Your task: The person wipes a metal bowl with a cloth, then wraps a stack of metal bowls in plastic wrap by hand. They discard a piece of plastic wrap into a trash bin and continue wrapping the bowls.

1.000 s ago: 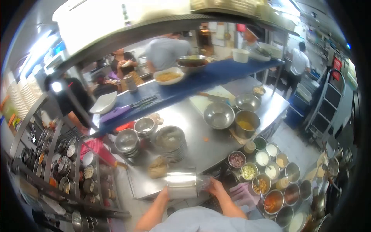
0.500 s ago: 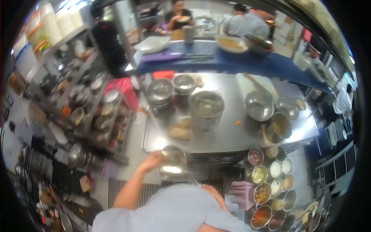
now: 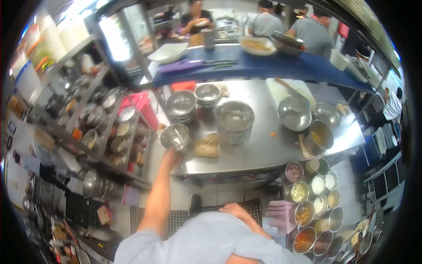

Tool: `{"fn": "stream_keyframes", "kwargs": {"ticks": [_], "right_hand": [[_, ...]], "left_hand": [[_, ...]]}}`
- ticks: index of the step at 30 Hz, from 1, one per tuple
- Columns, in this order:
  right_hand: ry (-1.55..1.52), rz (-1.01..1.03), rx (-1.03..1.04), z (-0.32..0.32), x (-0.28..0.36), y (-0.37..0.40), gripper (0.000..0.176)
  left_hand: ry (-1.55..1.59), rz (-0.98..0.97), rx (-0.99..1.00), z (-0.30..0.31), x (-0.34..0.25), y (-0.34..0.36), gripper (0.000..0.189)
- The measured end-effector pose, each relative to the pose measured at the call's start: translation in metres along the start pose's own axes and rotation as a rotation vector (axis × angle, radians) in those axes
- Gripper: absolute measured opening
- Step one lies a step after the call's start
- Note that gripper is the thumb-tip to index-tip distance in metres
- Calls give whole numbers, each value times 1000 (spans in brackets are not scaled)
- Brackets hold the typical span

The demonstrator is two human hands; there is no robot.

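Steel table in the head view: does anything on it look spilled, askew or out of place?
One small thing: an orange scrap lies loose on the bare tabletop, outside any container, so it looks dropped. It is too small to identify. Nothing else clearly stands out.

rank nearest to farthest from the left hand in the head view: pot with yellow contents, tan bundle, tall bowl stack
From the left hand:
1. Tan bundle, just to its right
2. Tall bowl stack, farther right
3. Pot with yellow contents, far right
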State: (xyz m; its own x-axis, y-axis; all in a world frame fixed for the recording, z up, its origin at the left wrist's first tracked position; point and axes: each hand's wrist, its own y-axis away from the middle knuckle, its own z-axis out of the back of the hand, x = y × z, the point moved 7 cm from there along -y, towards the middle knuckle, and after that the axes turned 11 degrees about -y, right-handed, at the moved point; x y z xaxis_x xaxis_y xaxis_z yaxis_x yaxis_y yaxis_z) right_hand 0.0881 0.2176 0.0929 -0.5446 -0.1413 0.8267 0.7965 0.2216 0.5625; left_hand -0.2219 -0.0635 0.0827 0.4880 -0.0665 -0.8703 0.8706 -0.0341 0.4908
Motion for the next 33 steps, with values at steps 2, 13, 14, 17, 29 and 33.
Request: {"fn": "stream_keyframes", "kwargs": {"ticks": [2,13,14,17,29,33], "right_hand": [[25,209,-126,14,-15,-4,30],[250,516,-908,228,251,27,48],[367,596,-965,239,277,10,45],[469,282,-840,235,323,-21,45],[563,210,-892,258,300,-51,49],[461,387,-1063,255,276,-35,33]], "left_hand": [[-59,5,-230,-15,-34,70,47],[-634,-636,-124,-170,-186,91,40],[-729,-673,-129,-187,-204,75,43],[-1093,-602,-29,-219,-240,63,41],[-1497,-1150,-56,-268,-249,51,28],[-1196,-1326,-150,-255,-231,80,24]]}}
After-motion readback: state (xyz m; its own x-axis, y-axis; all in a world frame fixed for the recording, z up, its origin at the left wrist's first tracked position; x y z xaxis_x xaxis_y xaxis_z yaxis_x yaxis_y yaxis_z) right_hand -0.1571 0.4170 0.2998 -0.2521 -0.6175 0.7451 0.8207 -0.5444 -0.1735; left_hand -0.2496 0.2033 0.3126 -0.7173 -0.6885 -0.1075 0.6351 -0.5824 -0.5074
